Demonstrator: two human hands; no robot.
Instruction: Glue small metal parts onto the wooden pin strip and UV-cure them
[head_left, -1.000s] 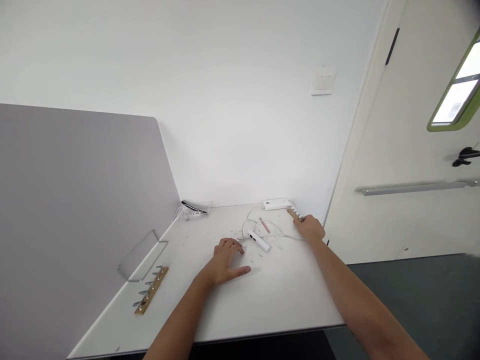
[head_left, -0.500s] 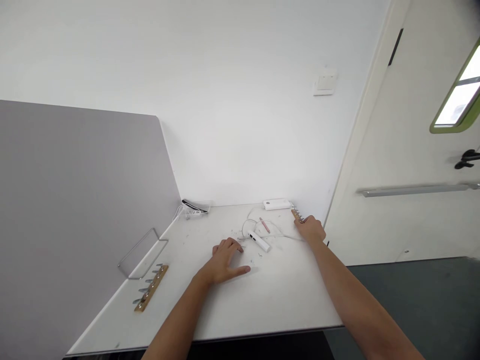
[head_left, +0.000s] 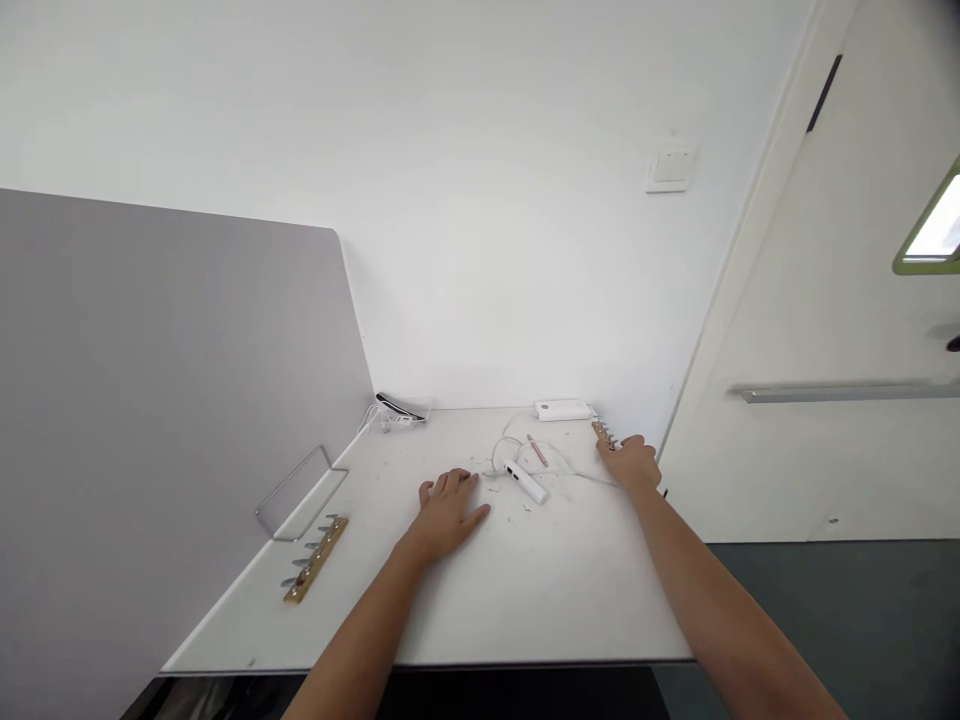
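Observation:
My right hand (head_left: 631, 463) is closed on the near end of a wooden hook rail (head_left: 603, 433) with metal hooks, at the right back of the white table (head_left: 555, 590). The rail's near part is hidden by my fingers. My left hand (head_left: 448, 512) rests on the middle of the table, fingers spread, holding nothing. Just right of it lies a white stick-shaped device (head_left: 526, 482) with a thin white cable, and a pink pen (head_left: 538, 450) beyond. A second wooden hook rail (head_left: 316, 560) lies at the left, its hooks towards the grey panel.
A white box-shaped device (head_left: 563, 410) sits against the wall. In the back left corner is a clear tray (head_left: 416, 410) with a black item and cables. A wire rack (head_left: 304, 495) stands by the grey panel (head_left: 180, 400). Small dark bits are scattered mid-table.
The view has swung slightly left, so everything sits further right in the picture. My left hand's fingers have drawn a little closer together. My right hand stays on the hook rail.

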